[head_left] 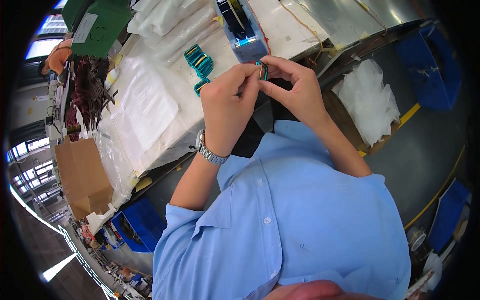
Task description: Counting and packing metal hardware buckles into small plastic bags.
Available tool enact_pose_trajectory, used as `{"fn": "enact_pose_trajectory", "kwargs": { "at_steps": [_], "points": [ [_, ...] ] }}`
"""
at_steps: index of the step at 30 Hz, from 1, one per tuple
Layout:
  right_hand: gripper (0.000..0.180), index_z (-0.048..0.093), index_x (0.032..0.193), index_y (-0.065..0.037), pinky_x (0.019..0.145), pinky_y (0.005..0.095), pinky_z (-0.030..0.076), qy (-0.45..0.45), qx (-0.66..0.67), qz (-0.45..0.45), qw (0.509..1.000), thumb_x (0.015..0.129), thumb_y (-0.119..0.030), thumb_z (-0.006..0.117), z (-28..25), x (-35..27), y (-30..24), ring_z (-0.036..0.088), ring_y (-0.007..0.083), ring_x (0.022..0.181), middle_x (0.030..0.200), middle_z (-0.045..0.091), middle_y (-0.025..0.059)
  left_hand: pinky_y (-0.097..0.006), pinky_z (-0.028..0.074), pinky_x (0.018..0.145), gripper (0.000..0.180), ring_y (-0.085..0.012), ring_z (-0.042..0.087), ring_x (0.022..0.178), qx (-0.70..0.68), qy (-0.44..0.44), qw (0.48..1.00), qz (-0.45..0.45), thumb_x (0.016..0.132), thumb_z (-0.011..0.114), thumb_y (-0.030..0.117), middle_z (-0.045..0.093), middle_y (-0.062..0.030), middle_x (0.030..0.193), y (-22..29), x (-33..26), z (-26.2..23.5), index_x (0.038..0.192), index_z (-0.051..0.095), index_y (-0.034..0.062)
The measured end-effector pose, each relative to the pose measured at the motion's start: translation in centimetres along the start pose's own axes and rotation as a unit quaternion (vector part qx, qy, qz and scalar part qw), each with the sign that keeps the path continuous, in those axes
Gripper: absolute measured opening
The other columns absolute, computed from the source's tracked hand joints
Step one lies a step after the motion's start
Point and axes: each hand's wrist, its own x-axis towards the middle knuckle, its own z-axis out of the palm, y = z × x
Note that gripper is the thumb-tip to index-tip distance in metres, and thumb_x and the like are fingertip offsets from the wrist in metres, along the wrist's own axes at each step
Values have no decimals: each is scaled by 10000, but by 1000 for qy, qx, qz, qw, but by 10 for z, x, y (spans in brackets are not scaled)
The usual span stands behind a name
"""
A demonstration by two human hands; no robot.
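One white table [292,27] is in front. At its edge, the left hand [227,100] and the right hand [302,95] are close together. Just beyond stands a blue-grey tape dispenser [256,51]; to its left lies a pile of teal pieces [199,62]. Both hands pinch one small teal piece [263,73] between their fingertips.

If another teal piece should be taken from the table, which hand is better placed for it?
Probably the left hand: it is close beside the teal pieces on the table, while the right hand is farther away. Both hold one small teal piece, so the left would first let go.
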Motion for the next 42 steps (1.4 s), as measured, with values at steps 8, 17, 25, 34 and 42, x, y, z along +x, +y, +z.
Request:
{"fn": "enact_pose_trajectory", "kwargs": {
  "at_steps": [8,17,25,34,42],
  "points": [
    [564,677,1395,-32,788,289,563,-154,-179,-69,969,865,-131,842,-4,-4,-7,646,145,831,1116,690,93,-249,606,677,74,-127,779,750,-114,-13,981,-155,984,724,6,776,-79,856,-4,-46,-11,1046,747,-26],
    [307,704,1268,51,749,254,588,-176,135,180,958,1087,-194,662,23,-9,-9,720,108,795,952,742,53,-253,613,730,158,-117,754,795,-195,-70,959,-194,1005,696,-27,771,-79,957,-18,-60,-57,1162,699,-46],
    [245,745,1134,46,678,245,582,-98,122,189,969,1072,-178,669,62,0,-5,747,122,750,912,774,80,-345,611,765,304,-244,771,907,94,-38,995,-20,900,809,48,772,-122,1031,-28,-68,-67,1188,713,32],
    [351,689,1298,51,718,251,590,-116,140,204,962,1068,-214,675,89,15,1,747,136,837,1077,787,114,-418,587,809,337,-315,735,983,223,-15,973,65,860,814,155,762,-122,1103,-80,-34,-100,1174,727,67],
    [347,670,1348,39,777,273,599,-134,126,241,953,1080,-177,635,70,-2,13,728,128,884,1121,788,126,-434,561,913,357,-334,686,1059,250,-141,958,14,891,800,207,745,-117,1128,-101,-18,-95,1207,740,51]
  ]
}}
